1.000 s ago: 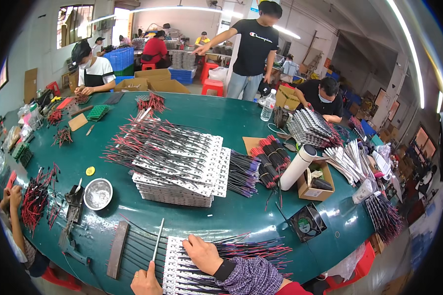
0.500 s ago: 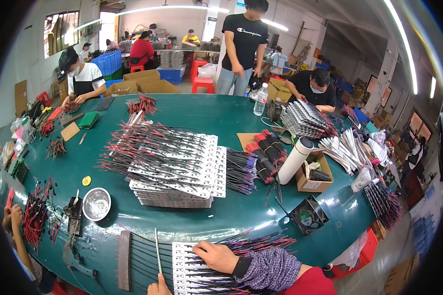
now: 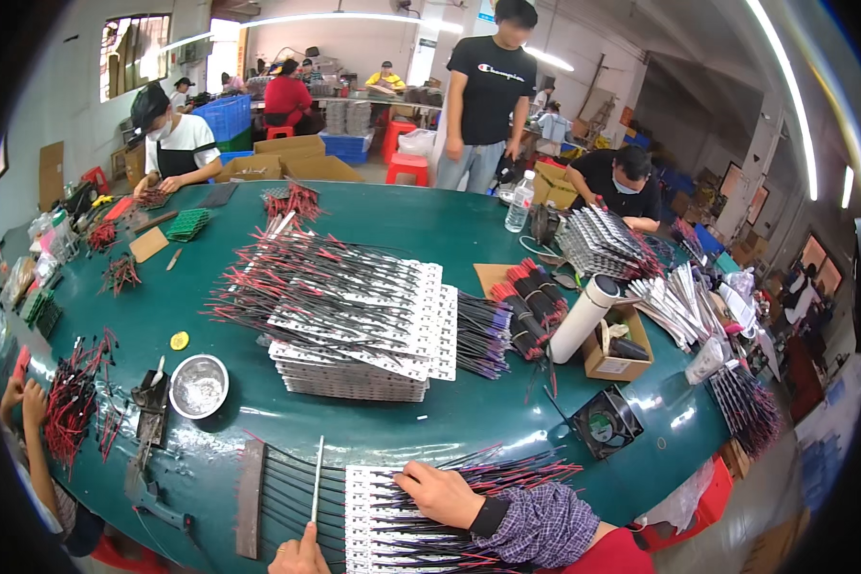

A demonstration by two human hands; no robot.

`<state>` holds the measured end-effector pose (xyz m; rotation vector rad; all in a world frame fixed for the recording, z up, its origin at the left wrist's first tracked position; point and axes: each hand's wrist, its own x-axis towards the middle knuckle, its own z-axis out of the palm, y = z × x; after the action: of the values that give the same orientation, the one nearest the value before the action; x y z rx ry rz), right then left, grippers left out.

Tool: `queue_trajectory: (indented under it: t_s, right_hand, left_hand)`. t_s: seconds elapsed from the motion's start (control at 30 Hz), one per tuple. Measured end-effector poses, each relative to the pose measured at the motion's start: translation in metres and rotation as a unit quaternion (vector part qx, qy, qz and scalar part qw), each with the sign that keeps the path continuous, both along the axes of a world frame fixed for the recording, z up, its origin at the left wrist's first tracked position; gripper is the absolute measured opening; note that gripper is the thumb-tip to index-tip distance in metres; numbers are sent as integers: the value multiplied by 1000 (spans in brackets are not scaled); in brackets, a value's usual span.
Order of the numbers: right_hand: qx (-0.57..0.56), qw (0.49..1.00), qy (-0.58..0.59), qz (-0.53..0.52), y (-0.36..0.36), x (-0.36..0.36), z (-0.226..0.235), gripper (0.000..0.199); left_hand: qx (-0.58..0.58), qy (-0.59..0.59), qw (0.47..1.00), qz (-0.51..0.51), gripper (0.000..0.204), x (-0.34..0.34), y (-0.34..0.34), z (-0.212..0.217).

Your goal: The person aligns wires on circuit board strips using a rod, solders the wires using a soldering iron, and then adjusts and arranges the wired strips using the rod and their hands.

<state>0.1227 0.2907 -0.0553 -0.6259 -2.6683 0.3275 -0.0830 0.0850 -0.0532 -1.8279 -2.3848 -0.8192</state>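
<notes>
While your right hand (image 3: 440,493) has stayed pressed flat on the white strips (image 3: 383,517) at the bench's (image 3: 430,230) near edge, your left hand (image 3: 301,555) has dipped lower, fingers pinching the thin rod (image 3: 318,478) upright beside them.

Green table (image 3: 430,239), stacked white strips (image 3: 373,335), metal bowl (image 3: 199,386), cardboard box (image 3: 617,349), black fan (image 3: 605,421)

A stack of white wired LED strip boards (image 3: 364,330) lies mid-table; a round steel bowl (image 3: 198,386) sits left, a small black square fan (image 3: 606,422) right.
</notes>
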Motion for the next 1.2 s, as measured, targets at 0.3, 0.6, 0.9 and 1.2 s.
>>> queue_trajectory:
  t_s: [0.3, 0.6, 0.9, 1.2]
  right_hand:
    - [-35, 998, -14, -47, 12, 19, 23, 36]
    - [120, 962, 7, -246, 148, 74, 70, 16]
    - [160, 952, -4, -261, 269, 35, 43, 25]
    - [166, 943, 3, -289, 302, 12, 0, 37]
  left_hand:
    - [18, 16, 1000, 5, 8, -5, 1, -7]
    - [30, 4, 1000, 5, 21, -4, 7, -7]
    - [87, -69, 992, -56, 35, 31, 37, 26]
    - [-84, -168, 964, -187, 54, 89, 61, 8]
